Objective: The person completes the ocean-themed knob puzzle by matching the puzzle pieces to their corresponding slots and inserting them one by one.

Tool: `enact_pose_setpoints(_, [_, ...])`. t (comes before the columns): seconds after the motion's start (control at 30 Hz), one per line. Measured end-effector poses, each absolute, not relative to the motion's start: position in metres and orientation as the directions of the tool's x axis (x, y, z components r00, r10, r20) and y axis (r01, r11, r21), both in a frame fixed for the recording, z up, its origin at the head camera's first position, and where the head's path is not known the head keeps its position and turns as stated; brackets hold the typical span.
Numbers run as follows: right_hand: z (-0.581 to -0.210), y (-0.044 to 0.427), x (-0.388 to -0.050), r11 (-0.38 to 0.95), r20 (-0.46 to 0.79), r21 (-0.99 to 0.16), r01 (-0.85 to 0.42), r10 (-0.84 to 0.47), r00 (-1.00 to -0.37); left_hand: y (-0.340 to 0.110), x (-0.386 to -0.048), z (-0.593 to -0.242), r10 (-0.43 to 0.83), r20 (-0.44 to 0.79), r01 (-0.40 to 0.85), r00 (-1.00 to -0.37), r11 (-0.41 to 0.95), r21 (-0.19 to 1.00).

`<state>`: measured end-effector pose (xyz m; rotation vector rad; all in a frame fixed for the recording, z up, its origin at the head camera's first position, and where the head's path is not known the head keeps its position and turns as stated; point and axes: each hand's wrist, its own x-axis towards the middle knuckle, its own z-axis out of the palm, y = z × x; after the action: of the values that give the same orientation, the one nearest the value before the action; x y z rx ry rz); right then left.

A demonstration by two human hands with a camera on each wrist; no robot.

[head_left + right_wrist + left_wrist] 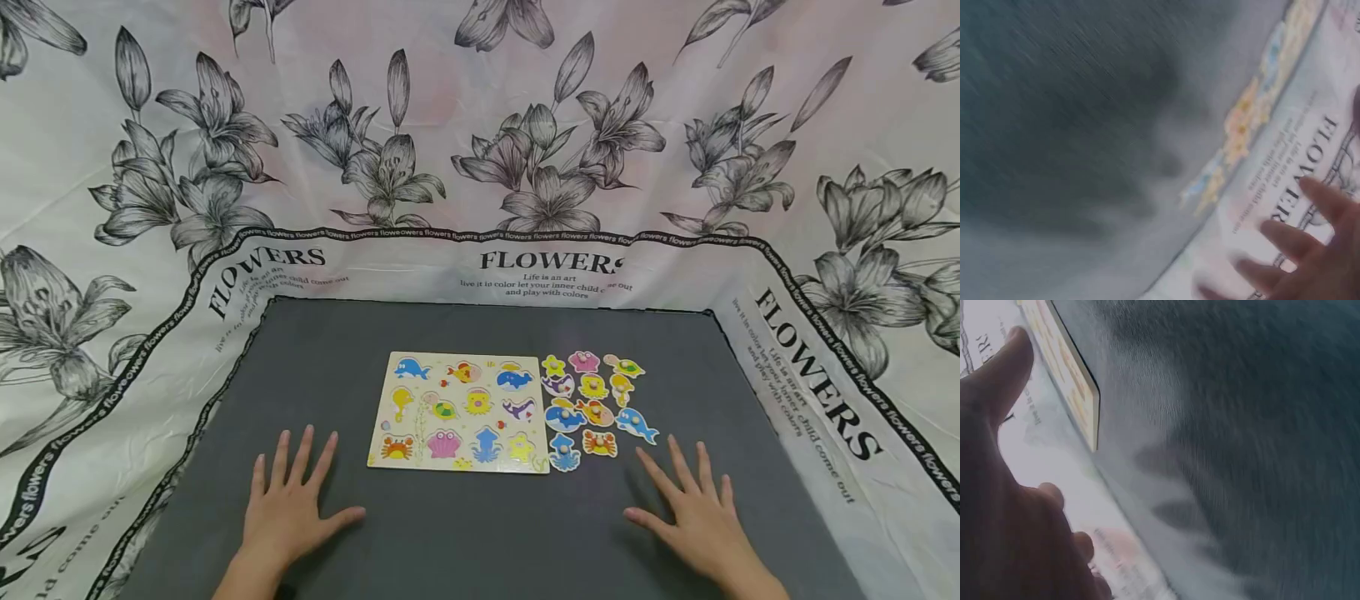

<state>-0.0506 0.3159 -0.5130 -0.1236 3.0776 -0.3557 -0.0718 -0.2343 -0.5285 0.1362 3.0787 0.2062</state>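
Observation:
A pale yellow puzzle board [459, 417] printed with sea animals lies flat on the dark grey table. To its right sit several loose knobbed pieces, among them a blue dolphin [636, 425], an orange crab [600, 443], a blue squid [564, 453] and a green turtle [625, 366]. My left hand [291, 504], fingers spread, is left of and nearer than the board, holding nothing. My right hand [697, 517], also spread and holding nothing, is just nearer than the dolphin and crab pieces. In the left wrist view the board's edge [1088, 406] shows beyond the thumb.
The dark grey tabletop [465, 542] runs in front of the board and out to both sides. A white cloth [405, 267] with black flower drawings and lettering surrounds the table's back and sides.

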Motion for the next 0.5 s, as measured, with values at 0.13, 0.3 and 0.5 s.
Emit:
enact_pose_setpoints(0.13, [-0.501,0.319,-0.066,0.942,0.103,-0.324,-0.093,-0.062,-0.993,-0.23,-0.085,-0.535,0.132,-0.081,0.103,-0.988,0.951,0.292])
enact_pose_setpoints(0.3, [-0.502,0.317,-0.11,0.901,0.206,-0.427,-0.078,0.013,-0.979,-0.217,-0.114,-0.547,0.217,-0.07,0.161,-0.974,0.871,0.465])
enact_pose_setpoints(0.5, [-0.525,0.324,-0.15,0.886,0.15,-0.464,0.012,0.092,-0.984,-0.202,-0.14,-0.558,0.246,-0.112,0.142,-0.963,0.813,0.564])
